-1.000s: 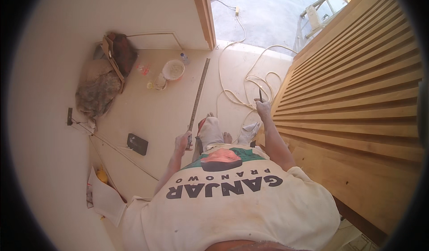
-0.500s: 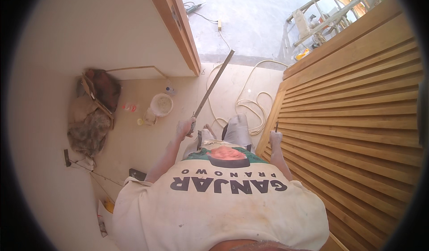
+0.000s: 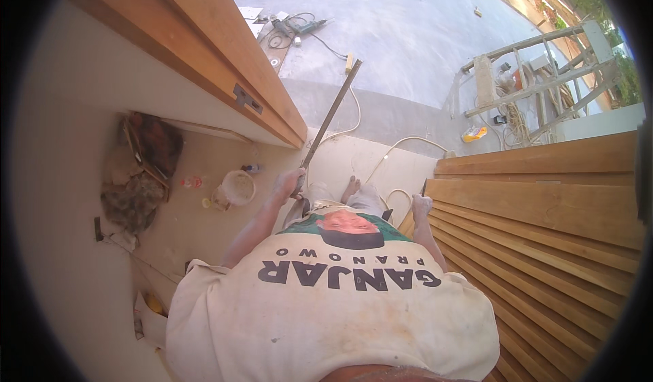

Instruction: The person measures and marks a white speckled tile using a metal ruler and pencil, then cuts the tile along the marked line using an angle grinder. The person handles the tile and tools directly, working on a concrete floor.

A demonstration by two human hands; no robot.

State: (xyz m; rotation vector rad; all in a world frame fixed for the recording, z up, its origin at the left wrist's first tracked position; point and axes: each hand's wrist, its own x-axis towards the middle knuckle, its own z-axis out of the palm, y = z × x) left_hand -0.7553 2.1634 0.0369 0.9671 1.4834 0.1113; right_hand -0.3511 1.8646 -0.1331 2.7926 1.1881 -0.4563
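Observation:
Dusty with pale powder, my left hand (image 3: 291, 182) is closed around the lower end of a long, narrow metal bar (image 3: 331, 117). The bar slants up and away toward the doorway. My right hand (image 3: 422, 207) is closed on a slim dark tool (image 3: 425, 187). Only a short upright piece of it shows above the fist, so its kind is unclear. Close to that hand stands the louvered wooden door (image 3: 537, 202) on the right. One bare foot (image 3: 351, 189) shows on the pale floor in front of me.
A wooden frame with a metal lock plate (image 3: 247, 99) is on the left. A white bucket (image 3: 239, 187) and rumpled sacks (image 3: 129, 198) lie beyond my left arm. Pale cable (image 3: 401, 139) crosses the threshold. Outside are a corded power tool (image 3: 309, 26) and a ladder (image 3: 520, 100) among cords.
I have moved toward the doorway, and more of the floor outside shows. The louvered door now appears at a different angle. Both hands keep hold of their things.

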